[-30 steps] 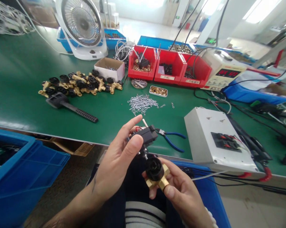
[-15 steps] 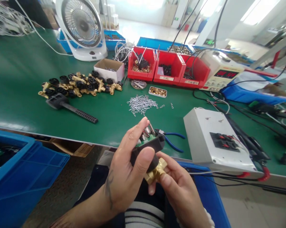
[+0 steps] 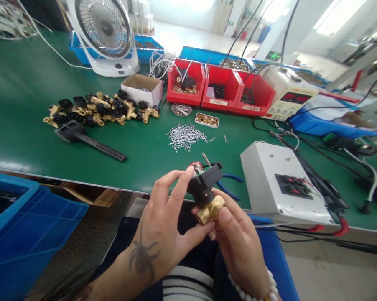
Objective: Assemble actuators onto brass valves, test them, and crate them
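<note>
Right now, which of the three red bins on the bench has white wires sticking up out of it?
The leftmost red bin, nearest the small cardboard box. It holds brass bits with white wires poking up; the other two show only dark parts.

Pliers behind valve

1 head-worn view looks forward and down, close over the hands, across the green bench.

A green bench carries a white fan at its far edge, red bins, a heap of brass fittings, a black tool, loose metal clips, blue-handled pliers and a grey box near its front edge
</note>
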Available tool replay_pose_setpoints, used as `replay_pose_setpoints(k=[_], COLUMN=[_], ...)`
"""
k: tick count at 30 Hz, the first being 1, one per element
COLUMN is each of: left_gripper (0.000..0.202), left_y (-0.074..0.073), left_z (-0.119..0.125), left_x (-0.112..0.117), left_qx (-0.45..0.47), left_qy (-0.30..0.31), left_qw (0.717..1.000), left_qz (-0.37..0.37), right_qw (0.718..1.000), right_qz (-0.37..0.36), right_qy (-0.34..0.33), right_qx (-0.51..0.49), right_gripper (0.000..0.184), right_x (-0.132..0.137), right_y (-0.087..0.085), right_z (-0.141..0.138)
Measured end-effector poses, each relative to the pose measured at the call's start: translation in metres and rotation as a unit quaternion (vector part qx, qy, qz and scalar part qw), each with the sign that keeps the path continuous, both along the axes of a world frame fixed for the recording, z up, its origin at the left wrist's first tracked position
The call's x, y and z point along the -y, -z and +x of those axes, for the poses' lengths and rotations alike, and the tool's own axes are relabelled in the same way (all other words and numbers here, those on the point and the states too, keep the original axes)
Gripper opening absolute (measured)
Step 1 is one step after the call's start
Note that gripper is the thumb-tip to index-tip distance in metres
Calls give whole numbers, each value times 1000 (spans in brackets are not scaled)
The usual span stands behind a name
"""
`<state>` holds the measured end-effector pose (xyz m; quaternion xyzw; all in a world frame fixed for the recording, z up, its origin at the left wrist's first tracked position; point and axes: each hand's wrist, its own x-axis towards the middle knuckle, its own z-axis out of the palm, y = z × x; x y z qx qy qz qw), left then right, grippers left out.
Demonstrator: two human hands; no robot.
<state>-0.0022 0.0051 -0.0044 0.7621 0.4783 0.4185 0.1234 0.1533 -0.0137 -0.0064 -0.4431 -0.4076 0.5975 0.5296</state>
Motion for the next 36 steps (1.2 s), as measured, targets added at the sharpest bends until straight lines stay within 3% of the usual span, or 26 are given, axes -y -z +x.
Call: replay_pose_setpoints(k=[2, 4, 6, 10, 17, 19, 22, 25, 27, 30, 33, 36], left_gripper=[74, 74, 76, 81, 80, 80, 73, 65, 63, 64, 64, 63], left_y=[-1, -1, -2, -1, -1, 0, 9, 22, 30, 37, 36, 33], left_z=[1, 3, 4, 10, 18, 16, 9, -1, -5, -8, -8, -9], left_x=[2, 4, 7, 12, 11, 8, -1, -13, -20, -25, -25, -24], left_qx=[18, 50, 79, 108, 136, 141, 151, 155, 148, 141, 120, 105], left_qy=[-16, -4, 17, 38, 39, 41, 29, -10, -34, -47, -46, -36], left_qw=[1000, 999, 996, 993, 990, 989, 985, 978, 976, 974, 978, 980], left_qz=[10, -3, -26, -28, -1, -17, -78, -137, -156, -169, -166, -167], right_qw=[994, 973, 960, 980, 980, 982, 969, 933, 889, 810, 772, 727], right_qz=[69, 152, 194, 161, 126, 118, 137, 165, 162, 113, 86, 69], right_qy=[24, 88, 130, 94, 154, 145, 132, 153, 169, 89, 2, -74], right_qx=[81, 147, 152, 66, 12, 37, 156, 280, 394, 569, 630, 679], right_gripper=[37, 46, 55, 57, 39, 42, 44, 27, 25, 17, 13, 16], right_x=[-3, -11, -20, -33, -39, -42, -57, -89, -119, -163, -194, -208], right_y=[5, 8, 8, -5, -19, -15, -5, 0, 1, 2, 7, 7], right_z=[3, 5, 4, -8, -22, -22, -20, -10, -4, -5, -17, -29])
